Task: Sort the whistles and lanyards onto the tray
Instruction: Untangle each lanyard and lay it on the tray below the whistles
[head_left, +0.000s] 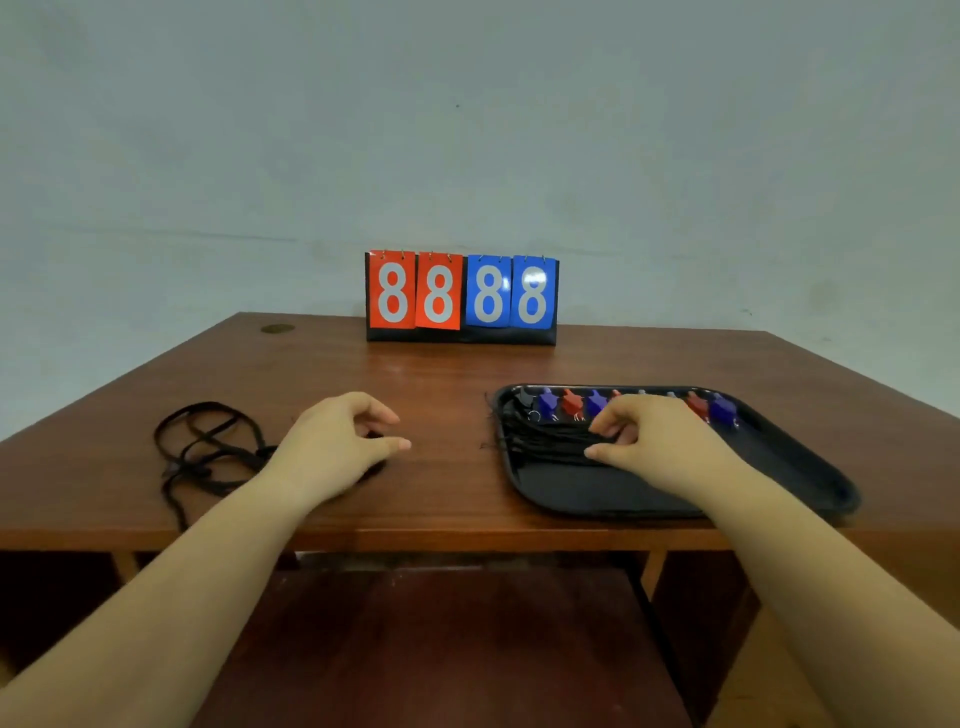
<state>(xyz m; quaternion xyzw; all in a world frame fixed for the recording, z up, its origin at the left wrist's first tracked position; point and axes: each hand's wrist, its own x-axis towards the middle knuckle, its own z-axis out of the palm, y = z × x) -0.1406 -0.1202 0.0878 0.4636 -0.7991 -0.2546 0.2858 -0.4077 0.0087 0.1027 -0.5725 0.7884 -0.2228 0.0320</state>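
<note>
- Looking down at a brown wooden bench (457, 395) with both of my bare forearms reaching forward over its near edge.
- My left hand (337, 441) hovers low over the middle of the bench, fingers loosely curled with thumb and forefinger apart; something small and dark lies beneath the palm, and I cannot tell whether I am holding it.
- Just to the left of that hand, a loose tangle of black lanyards (208, 447) lies on the bench, one strand trailing toward the near edge.
- On the right side of the bench sits a black tray (597, 493) with rounded corners and a raised rim.
- My right hand (654, 436) is over the tray, fingers bent down and touching a bundle of black lanyard cords (545, 436) laid side by side across the tray's left half; whether I am pinching a cord is unclear.
- Along the far edge of the tray stands a row of whistles (571, 402), alternating blue and red, with one darker one at the left end; my right hand hides part of the row.
- At the far edge of the bench, against a pale wall, stands a flip scoreboard (461, 297) showing two red 8 cards and two blue 8 cards.
</note>
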